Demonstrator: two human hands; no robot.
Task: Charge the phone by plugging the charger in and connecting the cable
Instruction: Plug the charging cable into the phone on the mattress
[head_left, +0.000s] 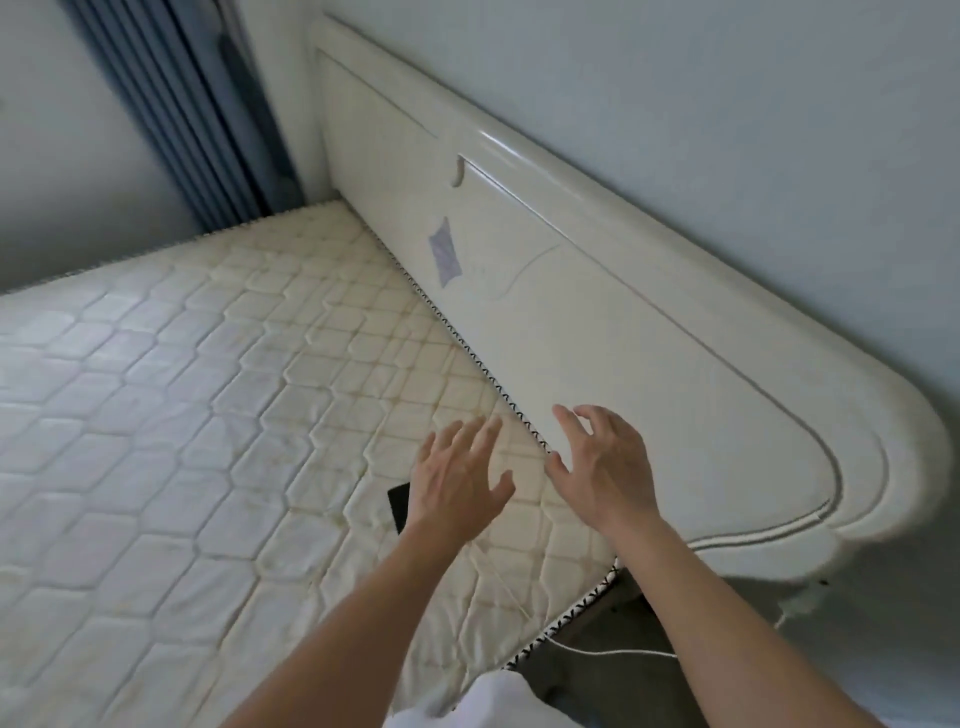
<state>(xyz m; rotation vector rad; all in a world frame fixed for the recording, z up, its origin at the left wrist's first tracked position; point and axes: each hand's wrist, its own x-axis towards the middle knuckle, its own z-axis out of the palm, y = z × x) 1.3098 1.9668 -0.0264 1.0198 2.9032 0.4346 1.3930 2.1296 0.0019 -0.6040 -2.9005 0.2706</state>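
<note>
A black phone lies flat on the quilted mattress near the headboard, mostly hidden under my left hand. That hand hovers over it with fingers spread and holds nothing. My right hand is open too, fingers curled apart, just in front of the headboard's lower edge. A thin white cable runs across the dark gap beside the bed toward a white charger at the wall below the headboard's end. Part of the cable also lies on the mattress.
The cream headboard stands along the right side of the mattress against a pale wall. Blue curtains hang at the far corner. White clothing shows at the bottom of the view.
</note>
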